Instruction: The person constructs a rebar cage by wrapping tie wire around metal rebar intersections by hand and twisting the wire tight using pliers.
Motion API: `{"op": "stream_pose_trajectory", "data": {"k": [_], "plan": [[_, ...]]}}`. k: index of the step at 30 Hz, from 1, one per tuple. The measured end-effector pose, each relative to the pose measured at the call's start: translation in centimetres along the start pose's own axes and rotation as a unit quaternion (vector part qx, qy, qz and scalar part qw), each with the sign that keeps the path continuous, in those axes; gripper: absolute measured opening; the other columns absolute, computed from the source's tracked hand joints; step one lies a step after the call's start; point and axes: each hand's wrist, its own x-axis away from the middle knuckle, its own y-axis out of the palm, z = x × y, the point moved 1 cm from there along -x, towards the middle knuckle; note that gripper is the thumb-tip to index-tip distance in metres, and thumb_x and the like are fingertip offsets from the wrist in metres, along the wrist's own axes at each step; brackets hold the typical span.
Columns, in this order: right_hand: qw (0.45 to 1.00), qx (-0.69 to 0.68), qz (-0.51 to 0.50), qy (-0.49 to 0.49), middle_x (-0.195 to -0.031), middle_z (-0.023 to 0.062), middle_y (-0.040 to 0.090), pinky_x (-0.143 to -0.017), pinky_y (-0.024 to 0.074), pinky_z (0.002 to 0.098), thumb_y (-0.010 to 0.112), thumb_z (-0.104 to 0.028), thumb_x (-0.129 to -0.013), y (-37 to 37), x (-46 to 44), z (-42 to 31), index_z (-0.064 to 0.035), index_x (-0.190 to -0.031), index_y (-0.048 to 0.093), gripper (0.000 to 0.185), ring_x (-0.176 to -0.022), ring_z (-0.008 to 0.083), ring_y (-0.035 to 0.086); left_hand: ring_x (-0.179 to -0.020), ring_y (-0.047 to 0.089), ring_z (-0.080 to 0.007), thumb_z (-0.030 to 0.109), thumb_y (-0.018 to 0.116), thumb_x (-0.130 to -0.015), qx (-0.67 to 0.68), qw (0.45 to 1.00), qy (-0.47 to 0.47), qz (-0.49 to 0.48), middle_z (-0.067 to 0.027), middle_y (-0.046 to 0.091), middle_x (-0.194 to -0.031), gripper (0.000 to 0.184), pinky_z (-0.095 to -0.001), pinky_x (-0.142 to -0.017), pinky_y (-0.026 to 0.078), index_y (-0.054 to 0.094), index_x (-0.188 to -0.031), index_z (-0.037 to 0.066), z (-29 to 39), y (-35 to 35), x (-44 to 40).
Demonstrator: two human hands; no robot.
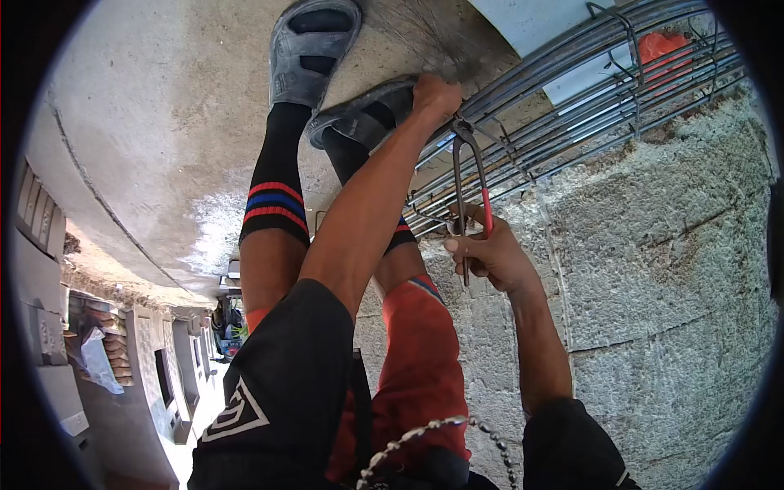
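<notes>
My right hand is closed around the handles of a pair of end-cutting pincers, one handle with a red grip. The pincers point away from me, and their jaws sit at the near edge of a bundle of steel reinforcing bars. My left hand is curled into a fist beside the bars, just left of the jaws. Its fingertips are turned away, so whatever it grips cannot be made out. Bent steel stirrups wrap the long bars at intervals.
My sandalled feet stand on a concrete floor left of the bars. A rough block wall runs along the right. Beyond the bars show a pale panel and a red object. Buildings line the lower left.
</notes>
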Motion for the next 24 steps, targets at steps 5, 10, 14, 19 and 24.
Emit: {"op": "stream_pose_trajectory", "data": {"k": [5, 10, 14, 19, 24], "plan": [[0.816, 0.405, 0.289, -0.295, -0.077, 0.0133, 0.061, -0.043, 0.0427, 0.0312, 0.073, -0.021, -0.07, 1.7, 0.8, 0.8, 0.0003, -0.126, 0.041, 0.068, -0.062, 0.0246, 0.062, -0.102, 0.058, -0.0351, 0.026, 0.062, -0.076, 0.047, 0.998, -0.038, -0.027, -0.0264, 0.059, -0.107, 0.041, -0.0359, -0.084, 0.048, 0.061, -0.099, -0.008, -0.2, 0.0, 0.3], [0.698, 0.585, 0.382, -0.158, -0.1, 0.02, 0.053, -0.062, 0.0475, 0.0457, 0.058, -0.02, -0.083, 1.3, 1.0, 1.4, -0.0095, -0.138, 0.03, 0.062, -0.079, 0.0384, 0.057, -0.102, 0.058, -0.0359, 0.022, 0.061, -0.073, 0.07, 0.995, -0.066, 0.004, -0.0274, 0.059, -0.106, 0.039, -0.036, -0.084, 0.048, 0.061, -0.097, -0.01, -0.3, 0.2, 0.9], [0.733, 0.553, 0.364, -0.155, -0.086, 0.0169, 0.053, -0.057, 0.047, 0.0468, 0.056, -0.016, -0.084, -0.5, -1.1, 3.4, -0.0111, -0.138, 0.027, 0.062, -0.071, 0.0364, 0.058, -0.101, 0.059, -0.0362, 0.02, 0.06, -0.073, 0.069, 0.994, -0.078, -0.013, -0.0275, 0.06, -0.105, 0.038, -0.0367, -0.084, 0.048, 0.061, -0.095, -0.01, 0.3, -0.3, 0.9], [0.737, 0.54, 0.341, -0.222, -0.084, 0.0173, 0.052, -0.05, 0.0464, 0.0447, 0.055, -0.01, -0.084, -1.6, -2.8, 5.7, -0.009, -0.138, 0.025, 0.062, -0.063, 0.0361, 0.056, -0.101, 0.058, -0.036, 0.023, 0.06, -0.074, 0.048, 0.998, -0.026, -0.009, -0.0279, 0.06, -0.103, 0.039, -0.0359, -0.084, 0.048, 0.061, -0.094, -0.011, 0.2, -0.2, 1.4], [0.739, 0.56, 0.319, -0.197, -0.086, 0.019, 0.052, -0.052, 0.0466, 0.0467, 0.053, -0.005, -0.081, -1.8, -2.8, 5.4, -0.0081, -0.138, 0.024, 0.064, -0.064, 0.0377, 0.057, -0.101, 0.058, -0.0357, 0.024, 0.058, -0.076, 0.062, 0.998, -0.028, 0.005, -0.0261, 0.061, -0.103, 0.037, -0.0348, -0.084, 0.047, 0.063, -0.094, -0.008, 0.0, 0.0, 1.2]]}}
